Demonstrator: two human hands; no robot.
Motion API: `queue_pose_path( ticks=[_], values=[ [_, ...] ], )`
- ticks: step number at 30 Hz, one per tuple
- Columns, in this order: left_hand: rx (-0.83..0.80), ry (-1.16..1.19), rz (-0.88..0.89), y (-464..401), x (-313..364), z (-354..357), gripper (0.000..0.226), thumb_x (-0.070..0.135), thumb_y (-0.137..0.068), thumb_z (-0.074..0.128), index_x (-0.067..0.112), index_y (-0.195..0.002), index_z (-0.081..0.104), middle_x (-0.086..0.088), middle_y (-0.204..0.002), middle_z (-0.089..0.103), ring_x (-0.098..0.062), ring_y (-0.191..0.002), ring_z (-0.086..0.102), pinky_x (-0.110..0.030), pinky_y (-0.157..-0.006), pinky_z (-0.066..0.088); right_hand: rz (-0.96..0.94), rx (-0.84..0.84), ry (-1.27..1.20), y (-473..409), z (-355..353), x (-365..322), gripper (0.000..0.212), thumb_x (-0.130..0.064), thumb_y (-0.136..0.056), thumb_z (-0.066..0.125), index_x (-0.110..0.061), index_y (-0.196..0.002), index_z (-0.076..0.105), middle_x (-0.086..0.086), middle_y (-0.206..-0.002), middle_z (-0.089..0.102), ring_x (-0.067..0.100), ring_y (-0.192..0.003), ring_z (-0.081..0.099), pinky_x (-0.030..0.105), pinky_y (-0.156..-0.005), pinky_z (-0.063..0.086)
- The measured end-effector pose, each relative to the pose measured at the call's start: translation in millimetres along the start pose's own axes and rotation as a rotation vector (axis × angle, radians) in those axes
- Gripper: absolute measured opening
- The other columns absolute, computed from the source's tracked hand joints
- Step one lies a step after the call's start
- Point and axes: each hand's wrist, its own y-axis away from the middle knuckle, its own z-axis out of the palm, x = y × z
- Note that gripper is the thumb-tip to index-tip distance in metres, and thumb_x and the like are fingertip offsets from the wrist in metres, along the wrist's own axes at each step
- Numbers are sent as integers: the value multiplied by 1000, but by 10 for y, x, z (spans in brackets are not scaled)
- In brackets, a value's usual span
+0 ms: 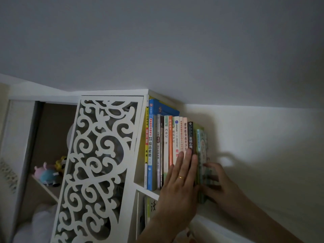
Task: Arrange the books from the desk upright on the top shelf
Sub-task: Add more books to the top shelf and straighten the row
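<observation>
A row of books [168, 148] stands upright on the top shelf [149, 191], so most of the task looks done. The left hand [180, 179] presses flat, fingers straight, on the spines. The right hand [215, 181] seems to grip the end book [202, 155], though dim light blurs its fingers. The table is out of view.

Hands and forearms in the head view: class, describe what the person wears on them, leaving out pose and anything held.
Both forearms are bare as far as the frame shows; no sleeve, watch or glove appears. The left hand wears a plain gold-coloured band on one finger. The right hand shows no ring or other item on its visible parts.
</observation>
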Motion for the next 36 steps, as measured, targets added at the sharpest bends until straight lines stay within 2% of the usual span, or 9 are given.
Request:
queue_pose_path(
  ticks=[3,7,9,12,19,25,29,32,36],
  values=[
    [51,13,31,-1,-41,1,72,40,-109,31,31,-161,-17,15,-167,-28,-10,-154,-26,-52,-127,2,-12,8,1,15,37,46,59,-39,-81,78,-66,-119,41,-7,-134,62,11,-115,68,42,-98,58],
    [169,78,7,118,-150,12,67,38,-109,36,16,-164,5,0,-173,-6,-19,-159,-5,-50,-127,16,3,48,-52,55,45,70,92,-81,-47,84,-59,-128,46,-16,-129,65,4,-116,65,42,-103,54],
    [164,50,-112,212,-228,90,71,45,-109,34,19,-164,-1,-2,-172,-12,-21,-159,-10,-49,-127,14,1,18,-9,71,77,36,105,-80,-42,86,-53,-133,42,-21,-128,63,2,-115,63,36,-100,55],
    [94,24,-198,247,-287,161,72,58,-107,22,30,-161,-16,3,-168,-27,-18,-155,-25,-45,-128,3,-33,13,52,77,116,8,93,-68,-53,85,-56,-131,35,-26,-128,58,-6,-112,61,28,-96,56],
    [25,-76,-196,231,-243,114,69,52,-109,12,19,-161,-19,-10,-168,-26,-26,-154,-28,-45,-129,0,-64,19,166,121,165,-49,113,-93,-54,67,-47,-151,30,-21,-139,53,3,-122,59,38,-102,55],
    [-52,15,-197,347,-187,76,64,43,-108,6,13,-163,-10,-9,-169,-21,-25,-154,-27,-49,-129,0,-55,68,324,247,188,-277,77,-57,-78,77,-43,-143,38,-40,-112,47,-3,-94,64,6,-74,46],
    [94,397,-379,388,-79,-20,57,38,-109,29,42,-162,8,12,-171,-4,-8,-157,-13,-42,-128,10,-49,337,179,153,365,-451,85,-63,-73,73,-35,-144,35,-18,-127,50,9,-106,52,27,-85,46],
    [228,461,-312,367,-92,14,58,20,-103,42,38,-157,33,15,-168,20,-5,-156,9,-41,-125,29,-28,480,187,-15,584,-499,105,-77,-66,75,-35,-148,24,-3,-141,52,21,-116,59,42,-89,55],
    [248,531,-191,368,-166,85,56,14,-104,50,32,-156,39,21,-160,36,5,-146,34,-27,-118,39,68,653,318,-160,799,-572,132,-77,-56,82,-31,-154,6,12,-144,39,38,-125,50,57,-92,55]
  ],
)
